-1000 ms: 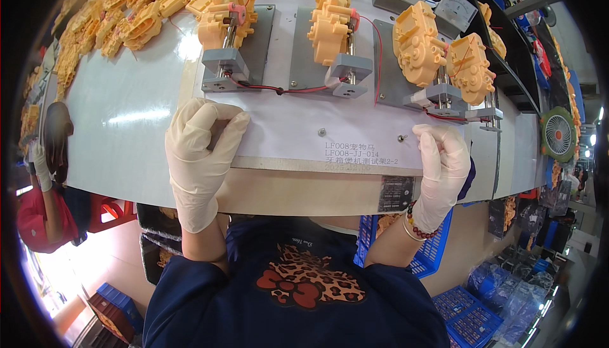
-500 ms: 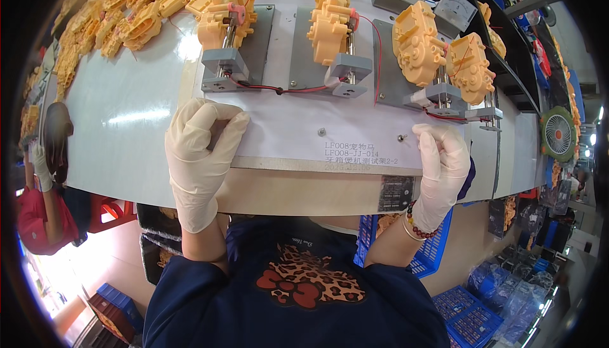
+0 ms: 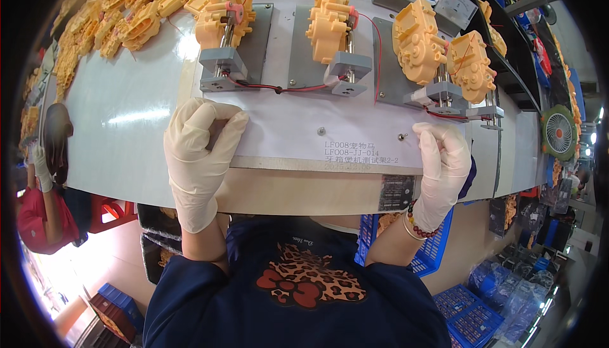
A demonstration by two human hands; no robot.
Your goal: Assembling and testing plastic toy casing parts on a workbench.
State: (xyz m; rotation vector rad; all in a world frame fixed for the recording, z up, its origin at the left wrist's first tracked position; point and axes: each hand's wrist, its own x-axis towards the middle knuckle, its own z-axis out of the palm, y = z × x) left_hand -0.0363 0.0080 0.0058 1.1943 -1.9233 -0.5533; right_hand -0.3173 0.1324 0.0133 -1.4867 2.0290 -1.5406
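My left hand [image 3: 202,157], in a white glove, rests at the front of the white test board [image 3: 279,148]. Its fingers are curled toward the thumb, with nothing visible in the loop. My right hand [image 3: 442,164], also gloved, is closed at the board's right front, beside a small metal toggle switch [image 3: 402,137]; no object shows in its fingers. Beyond the hands, yellow plastic gearbox housings sit on grey clamp fixtures: one at left [image 3: 225,15], one in the middle [image 3: 328,21], and two at right, a larger [image 3: 419,43] and a smaller [image 3: 471,69]. Red and black wires [image 3: 279,89] link the fixtures.
A heap of yellow housings [image 3: 136,12] covers the far left of the table. Analog meters [image 3: 453,8] stand behind the fixtures. A blue crate [image 3: 431,256] is below the table edge, a green fan [image 3: 558,133] at far right. Another person in red [image 3: 41,221] is at left.
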